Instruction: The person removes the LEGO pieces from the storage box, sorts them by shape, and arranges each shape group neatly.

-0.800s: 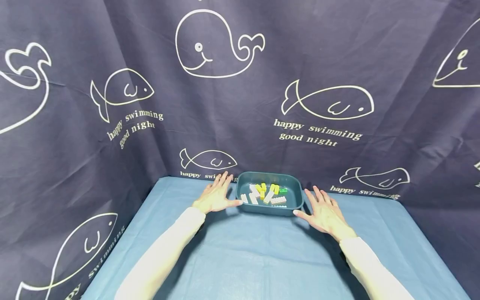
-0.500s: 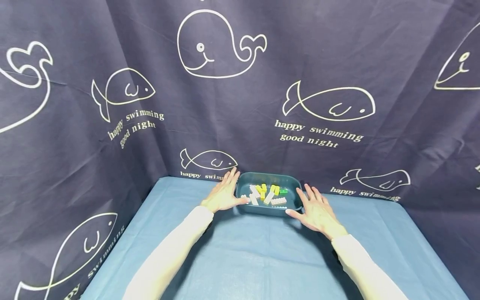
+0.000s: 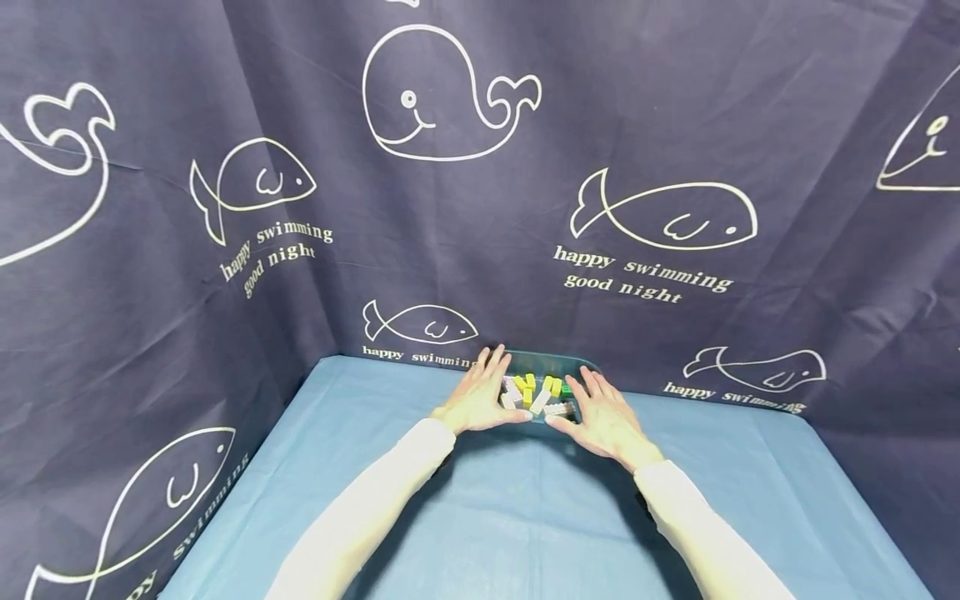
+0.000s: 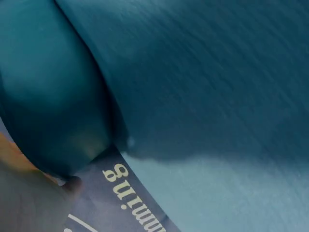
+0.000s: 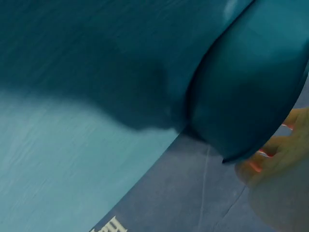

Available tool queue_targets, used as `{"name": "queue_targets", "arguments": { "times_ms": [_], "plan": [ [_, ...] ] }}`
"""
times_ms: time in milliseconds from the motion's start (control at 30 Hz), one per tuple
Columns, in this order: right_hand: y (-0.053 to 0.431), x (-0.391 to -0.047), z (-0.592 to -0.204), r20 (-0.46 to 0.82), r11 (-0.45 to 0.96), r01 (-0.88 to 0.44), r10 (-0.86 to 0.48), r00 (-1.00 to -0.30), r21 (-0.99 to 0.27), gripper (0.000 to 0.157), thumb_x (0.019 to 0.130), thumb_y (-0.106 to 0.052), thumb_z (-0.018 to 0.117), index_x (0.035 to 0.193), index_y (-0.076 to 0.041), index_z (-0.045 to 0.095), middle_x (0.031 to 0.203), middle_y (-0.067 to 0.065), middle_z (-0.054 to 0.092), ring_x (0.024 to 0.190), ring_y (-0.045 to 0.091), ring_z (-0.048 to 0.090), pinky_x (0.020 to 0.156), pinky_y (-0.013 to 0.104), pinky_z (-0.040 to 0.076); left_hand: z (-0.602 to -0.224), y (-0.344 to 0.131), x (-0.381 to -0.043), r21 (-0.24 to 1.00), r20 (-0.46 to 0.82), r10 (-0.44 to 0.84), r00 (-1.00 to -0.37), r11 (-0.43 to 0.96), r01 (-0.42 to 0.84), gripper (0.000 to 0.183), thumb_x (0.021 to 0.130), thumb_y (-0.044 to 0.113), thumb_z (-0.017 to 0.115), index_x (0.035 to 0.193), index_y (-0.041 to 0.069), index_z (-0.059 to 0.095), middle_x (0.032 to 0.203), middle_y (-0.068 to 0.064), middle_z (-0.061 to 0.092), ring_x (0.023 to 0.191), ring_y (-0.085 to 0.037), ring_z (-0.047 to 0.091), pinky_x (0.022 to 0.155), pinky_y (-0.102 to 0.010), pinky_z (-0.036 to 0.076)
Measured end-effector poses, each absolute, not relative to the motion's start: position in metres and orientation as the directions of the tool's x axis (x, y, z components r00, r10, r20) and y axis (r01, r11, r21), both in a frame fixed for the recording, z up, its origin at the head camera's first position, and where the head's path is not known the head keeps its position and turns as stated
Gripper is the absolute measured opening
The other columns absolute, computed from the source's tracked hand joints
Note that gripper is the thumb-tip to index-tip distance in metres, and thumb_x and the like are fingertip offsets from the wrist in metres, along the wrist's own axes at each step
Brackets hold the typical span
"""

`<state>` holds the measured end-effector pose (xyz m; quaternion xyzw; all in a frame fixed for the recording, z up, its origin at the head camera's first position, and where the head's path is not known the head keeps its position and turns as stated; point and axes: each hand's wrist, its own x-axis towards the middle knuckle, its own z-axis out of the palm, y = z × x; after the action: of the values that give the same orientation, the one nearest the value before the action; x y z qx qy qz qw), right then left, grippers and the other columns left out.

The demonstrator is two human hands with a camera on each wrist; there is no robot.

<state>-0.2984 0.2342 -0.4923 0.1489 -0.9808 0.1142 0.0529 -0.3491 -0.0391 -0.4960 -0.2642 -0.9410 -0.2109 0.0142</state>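
Observation:
A dark teal plastic bin (image 3: 551,360) stands at the far edge of the table, holding building bricks. Among them are yellow bricks (image 3: 556,387), white bricks (image 3: 540,402) and a green brick (image 3: 567,389). My left hand (image 3: 480,400) reaches over the bin's left part with fingers spread, its thumb at the front side. On the right, my right hand (image 3: 606,421) mirrors it, thumb pointing inward. Both hands hide parts of the bin and bricks. In the wrist views, fingers show at the rim beside the bin's outer wall (image 4: 53,92).
A light blue cloth (image 3: 517,517) covers the table. Close behind the bin hangs a dark curtain (image 3: 480,250) with white whale and fish drawings, which also runs along the left and right sides.
Both hands have moved inward from beside the bin to over its ends, closer to each other. They now cover more of the bin, which stays at the back of the table.

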Motion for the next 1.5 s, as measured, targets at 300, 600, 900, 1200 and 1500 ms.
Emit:
{"name": "queue_targets", "arguments": {
  "times_ms": [300,600,900,1200,1500],
  "plan": [
    [0.22,-0.307,-0.497,0.129,0.906,-0.312,-0.287,-0.949,-0.285,0.085,0.106,-0.059,0.062,0.169,-0.007,0.04,0.177,0.028,0.031,0.162,0.053,0.032,0.129,0.07,0.032,-0.5,-0.033,-0.349,0.388,0.145,0.453,-0.88,0.792,0.472,0.125,0.084,0.076,0.076,0.175,0.011,0.022,0.186,-0.009,0.012,0.174,-0.036,0.009,0.138,-0.053,0.026],
    [0.211,-0.321,-0.496,0.126,0.889,-0.303,-0.276,-0.953,-0.343,0.077,0.108,-0.052,0.06,0.168,-0.007,0.041,0.17,0.03,0.042,0.155,0.054,0.041,0.122,0.071,0.039,-0.506,-0.036,-0.35,0.437,0.15,0.414,-0.898,0.787,0.436,0.13,0.082,0.076,0.078,0.176,0.01,0.018,0.187,-0.01,0.01,0.174,-0.033,0.009,0.137,-0.055,0.027],
    [0.198,-0.332,-0.493,0.078,0.908,-0.279,-0.269,-0.96,-0.311,0.061,0.111,-0.055,0.052,0.154,-0.013,0.064,0.138,0.022,0.063,0.124,0.043,0.053,0.108,0.067,0.042,-0.51,-0.04,-0.351,0.436,0.148,0.407,-0.901,0.791,0.429,0.132,0.081,0.079,0.077,0.175,0.008,0.017,0.186,-0.01,0.013,0.174,-0.03,0.01,0.136,-0.055,0.029],
    [0.181,-0.345,-0.494,0.044,0.915,-0.234,-0.233,-0.971,-0.328,0.038,0.103,-0.046,0.071,0.122,-0.017,0.085,0.115,0.013,0.069,0.11,0.036,0.053,0.097,0.059,0.043,-0.515,-0.039,-0.351,0.417,0.153,0.404,-0.902,0.801,0.43,0.135,0.079,0.081,0.078,0.176,0.01,0.016,0.186,-0.007,0.013,0.174,-0.027,0.011,0.133,-0.057,0.034],
    [0.17,-0.358,-0.498,0.066,0.921,-0.206,-0.195,-0.979,-0.332,0.029,0.089,-0.046,0.088,0.084,-0.018,0.087,0.105,0.007,0.081,0.105,0.037,0.064,0.096,0.061,0.052,-0.518,-0.04,-0.352,0.416,0.157,0.4,-0.903,0.803,0.428,0.134,0.08,0.081,0.077,0.176,0.012,0.015,0.187,-0.005,0.012,0.174,-0.025,0.009,0.134,-0.057,0.034]
  ]
}}
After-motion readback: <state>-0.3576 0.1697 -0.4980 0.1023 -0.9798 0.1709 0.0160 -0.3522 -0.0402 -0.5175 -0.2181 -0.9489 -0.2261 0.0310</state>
